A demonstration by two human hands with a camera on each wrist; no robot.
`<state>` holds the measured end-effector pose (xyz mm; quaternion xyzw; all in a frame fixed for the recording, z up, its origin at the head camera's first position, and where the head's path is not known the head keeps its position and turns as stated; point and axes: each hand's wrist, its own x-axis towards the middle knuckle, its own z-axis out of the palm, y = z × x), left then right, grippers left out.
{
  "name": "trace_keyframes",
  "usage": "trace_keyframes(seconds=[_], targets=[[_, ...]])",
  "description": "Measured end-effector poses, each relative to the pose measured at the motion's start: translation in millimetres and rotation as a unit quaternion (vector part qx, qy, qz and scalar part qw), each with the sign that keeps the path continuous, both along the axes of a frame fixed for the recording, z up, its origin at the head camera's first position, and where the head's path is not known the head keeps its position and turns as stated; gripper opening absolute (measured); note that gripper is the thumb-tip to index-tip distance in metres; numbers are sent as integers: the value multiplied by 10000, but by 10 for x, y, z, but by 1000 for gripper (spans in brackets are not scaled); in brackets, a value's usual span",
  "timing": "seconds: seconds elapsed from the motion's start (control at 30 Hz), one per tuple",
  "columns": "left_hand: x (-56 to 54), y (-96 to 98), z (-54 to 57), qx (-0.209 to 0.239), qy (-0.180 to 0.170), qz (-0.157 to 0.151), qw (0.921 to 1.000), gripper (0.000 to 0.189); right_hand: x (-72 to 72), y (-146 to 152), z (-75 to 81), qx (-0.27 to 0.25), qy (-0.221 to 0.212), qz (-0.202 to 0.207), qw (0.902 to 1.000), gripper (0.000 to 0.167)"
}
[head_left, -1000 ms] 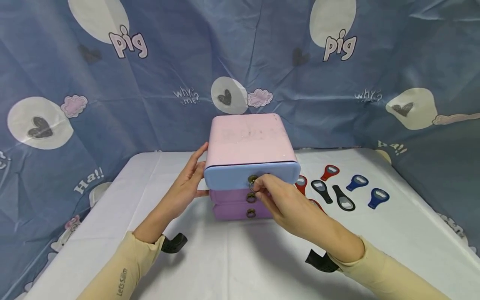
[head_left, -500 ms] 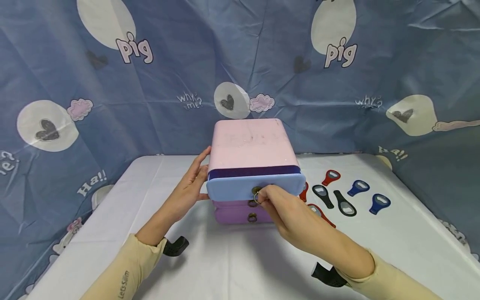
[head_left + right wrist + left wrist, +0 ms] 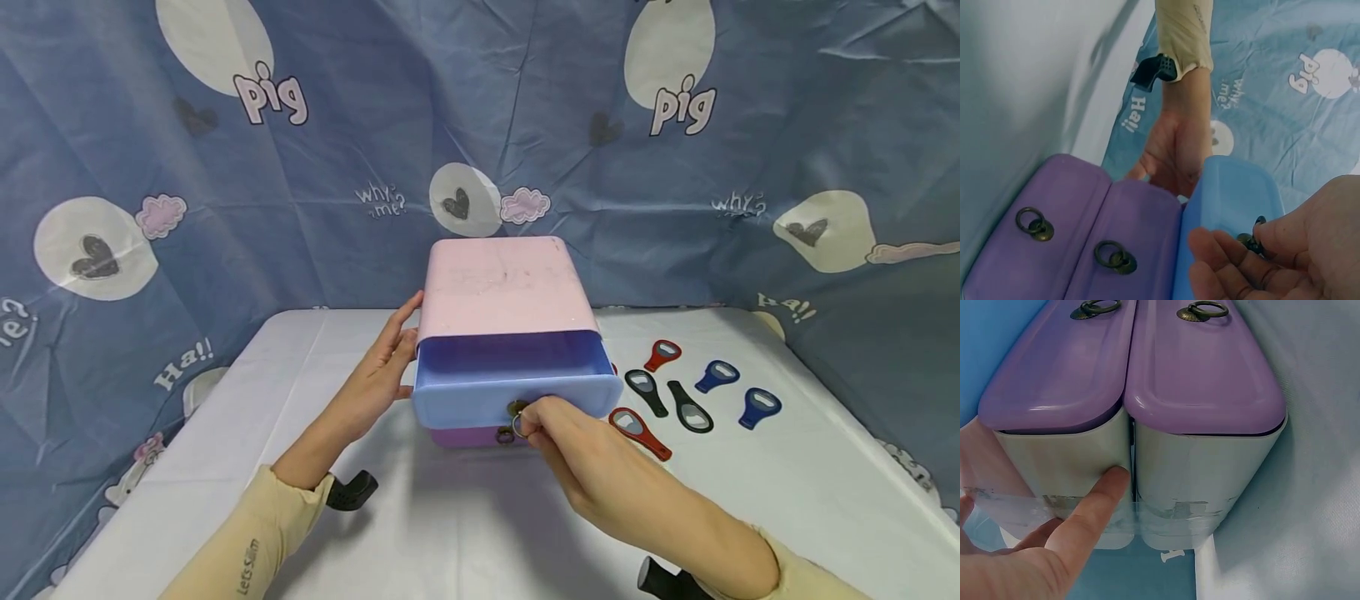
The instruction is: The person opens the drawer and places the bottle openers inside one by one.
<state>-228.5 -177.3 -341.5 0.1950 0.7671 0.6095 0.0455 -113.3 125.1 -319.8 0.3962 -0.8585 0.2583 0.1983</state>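
Note:
A small three-drawer cabinet with a pink top stands on the white table. Its top drawer, light blue, is pulled well out, and the part of its inside that shows is bare. My right hand pinches the drawer's brass ring pull between thumb and fingers. Against the cabinet's left side rests my left hand, fingers extended; in the left wrist view a fingertip touches the pale side wall. Both purple drawers below are closed, each with a ring pull.
Right of the cabinet lie several bottle openers: a red one near the drawer, another red one, black ones and blue ones. A blue printed cloth hangs behind the white table.
The blue top drawer has slid out toward me from nearly closed, and its inside shows now. My right hand has come nearer with the ring; the left hand has stayed at the cabinet's side.

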Motion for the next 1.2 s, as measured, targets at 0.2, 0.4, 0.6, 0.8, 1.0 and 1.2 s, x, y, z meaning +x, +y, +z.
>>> trace_keyframes(seconds=[0.2,0.4,0.6,0.8,1.0,1.2], targets=[[1,-4,8,-49,14,20,10000,54,133,27,6,58,-17,45,10000,25],[0,-4,1,-143,42,85,9999,54,236,52,4,123,-149,165,9997,23],[-1,-2,-7,-145,72,110,9998,54,315,85,17,346,-577,255,9974,15],[1,-2,-1,-96,80,108,9999,55,331,99,18,264,-777,350,9960,23],[0,-8,-15,-106,40,118,9999,54,321,133,40,133,-966,444,9942,21],[-17,-13,-33,-106,63,106,9999,54,324,274,176,234,-1871,706,9795,12]])
